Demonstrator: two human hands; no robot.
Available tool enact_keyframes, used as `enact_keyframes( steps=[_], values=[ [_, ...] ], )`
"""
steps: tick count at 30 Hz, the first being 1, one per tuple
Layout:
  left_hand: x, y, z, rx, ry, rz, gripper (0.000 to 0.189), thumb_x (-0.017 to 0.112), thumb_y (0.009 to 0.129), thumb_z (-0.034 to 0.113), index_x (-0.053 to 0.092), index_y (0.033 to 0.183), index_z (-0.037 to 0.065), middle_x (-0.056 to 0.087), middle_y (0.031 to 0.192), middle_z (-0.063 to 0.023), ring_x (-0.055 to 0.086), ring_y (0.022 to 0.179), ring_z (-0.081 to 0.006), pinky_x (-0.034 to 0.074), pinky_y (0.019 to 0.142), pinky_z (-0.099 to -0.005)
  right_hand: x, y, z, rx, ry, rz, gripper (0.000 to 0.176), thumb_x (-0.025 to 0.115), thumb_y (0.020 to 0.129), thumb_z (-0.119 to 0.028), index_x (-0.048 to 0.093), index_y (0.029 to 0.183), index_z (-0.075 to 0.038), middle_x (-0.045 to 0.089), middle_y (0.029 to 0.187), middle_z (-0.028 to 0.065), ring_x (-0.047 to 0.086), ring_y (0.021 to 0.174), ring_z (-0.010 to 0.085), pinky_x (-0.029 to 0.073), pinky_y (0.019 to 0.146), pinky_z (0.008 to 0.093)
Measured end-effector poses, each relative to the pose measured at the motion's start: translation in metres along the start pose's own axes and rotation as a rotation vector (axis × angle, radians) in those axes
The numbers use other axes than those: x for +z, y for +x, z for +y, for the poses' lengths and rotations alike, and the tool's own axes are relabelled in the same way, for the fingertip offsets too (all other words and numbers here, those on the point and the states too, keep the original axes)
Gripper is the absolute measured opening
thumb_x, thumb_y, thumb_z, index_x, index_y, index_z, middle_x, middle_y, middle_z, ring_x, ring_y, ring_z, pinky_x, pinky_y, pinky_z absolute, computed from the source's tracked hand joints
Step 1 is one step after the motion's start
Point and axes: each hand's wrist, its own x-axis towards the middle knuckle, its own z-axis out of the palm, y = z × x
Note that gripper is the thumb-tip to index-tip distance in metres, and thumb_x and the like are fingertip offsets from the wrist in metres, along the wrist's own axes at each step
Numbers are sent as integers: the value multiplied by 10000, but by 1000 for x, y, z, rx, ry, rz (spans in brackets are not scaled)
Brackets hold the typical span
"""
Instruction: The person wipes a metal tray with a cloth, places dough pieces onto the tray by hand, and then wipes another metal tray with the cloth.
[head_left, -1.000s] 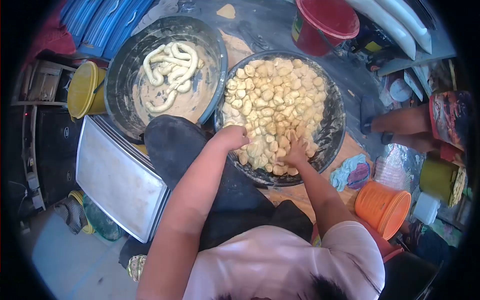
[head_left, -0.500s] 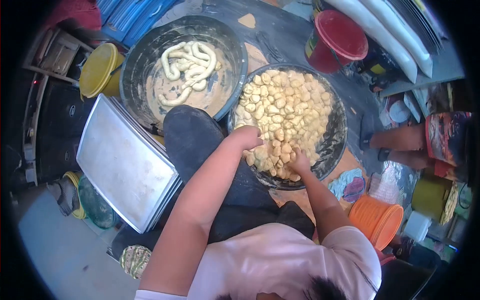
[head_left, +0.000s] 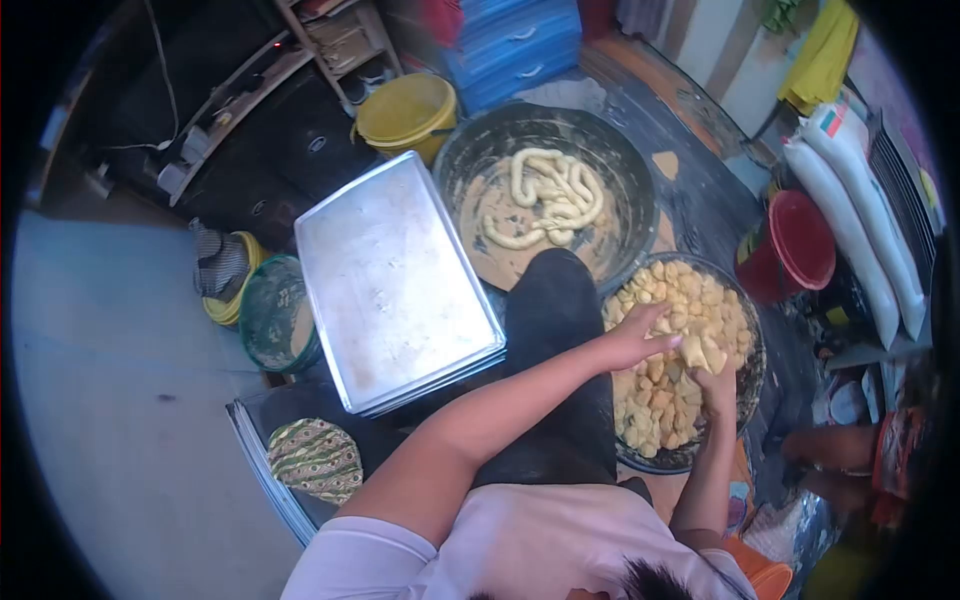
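Observation:
A dark round basin (head_left: 758, 345) holds a heap of small, pale yellow dough pieces (head_left: 655, 400). Over the middle of that heap my left hand (head_left: 638, 338) reaches in from the left, its fingers apart and its thumb pointing at the dough beside it. Close by on the right, my right hand (head_left: 714, 388) is closed around a few dough pieces (head_left: 703, 350), raised toward the left hand. Behind my knee, a larger basin (head_left: 632, 175) contains a long coiled rope of dough (head_left: 572, 200) on its floury bottom.
A stack of metal baking trays (head_left: 395, 290) stands left of my knee. Near it are a green tub (head_left: 270, 330), a yellow bucket (head_left: 408, 110) and a patterned round pad (head_left: 315, 460). A red bucket (head_left: 800, 240) stands right. Another person's legs (head_left: 830, 450) show at the far right.
My view has swung left, so everything sits further right. My right hand has lifted dough pieces out of the heap. My left hand has come off the heap and opened.

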Motion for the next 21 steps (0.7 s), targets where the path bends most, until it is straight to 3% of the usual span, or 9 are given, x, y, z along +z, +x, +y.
enact_keyframes(
  steps=[4,7,11,13,15,16,19,20,21],
  values=[
    [-56,-62,26,254,-485,395,718,526,909,391,192,1444,47,298,1414,-155,299,1315,-251,262,1079,-362,121,7,-79,-256,134,-318,658,676,613,-47,443,1227,-12,538,1140,125,565,1029,204,470,867,305],
    [-113,-120,43,497,-698,685,674,501,914,446,277,1395,31,399,1331,-129,418,1227,-213,343,1030,-346,223,-5,-123,-834,-308,-390,597,738,582,-121,533,1140,-70,516,1122,165,539,1052,306,444,903,367],
    [-184,-193,-2,380,-384,1188,595,512,926,385,350,1351,2,413,1305,-151,438,1202,-237,366,1010,-356,359,-9,-98,-912,-370,-639,619,735,623,-243,528,1198,-144,406,1287,202,441,1184,371,423,949,398],
    [-216,-226,-62,-59,-59,1405,557,487,942,338,354,1346,-22,374,1338,-192,398,1242,-274,340,1032,-378,400,-2,-58,-890,-435,-690,648,732,630,-256,513,1233,-159,372,1343,206,409,1227,369,418,960,397],
    [-225,-247,-128,-199,121,1495,555,469,948,337,360,1344,-37,326,1370,-239,367,1260,-320,321,1039,-401,422,-2,-20,-981,-922,-724,673,739,671,-265,494,1288,-154,327,1381,234,391,1246,389,401,973,387],
    [-223,-257,-165,-201,99,1421,567,457,952,346,348,1356,-36,306,1382,-261,367,1245,-359,301,1044,-420,427,-1,-19,-986,-915,-722,673,739,671,-265,494,1288,-154,327,1381,234,391,1246,389,401,973,387],
    [-205,-270,-150,-276,399,1249,571,440,960,338,314,1375,-33,286,1390,-261,365,1241,-365,285,1051,-419,427,7,-13,-955,-915,-903,640,703,718,-205,480,1317,-178,238,1447,236,352,1290,389,397,988,386],
    [-202,-264,-141,-177,145,1269,573,433,962,333,292,1381,-31,283,1393,-259,342,1254,-370,253,1068,-417,422,17,-11,-923,-679,-963,596,687,735,-170,496,1300,-170,256,1441,225,382,1272,379,400,983,393],
    [-193,-253,-134,-127,201,1446,573,444,957,336,308,1376,-32,292,1388,-258,294,1284,-384,234,1075,-411,413,27,-8,-884,-447,-1002,554,672,752,-135,512,1283,-162,273,1434,215,412,1254,370,404,978,399]
  ],
)
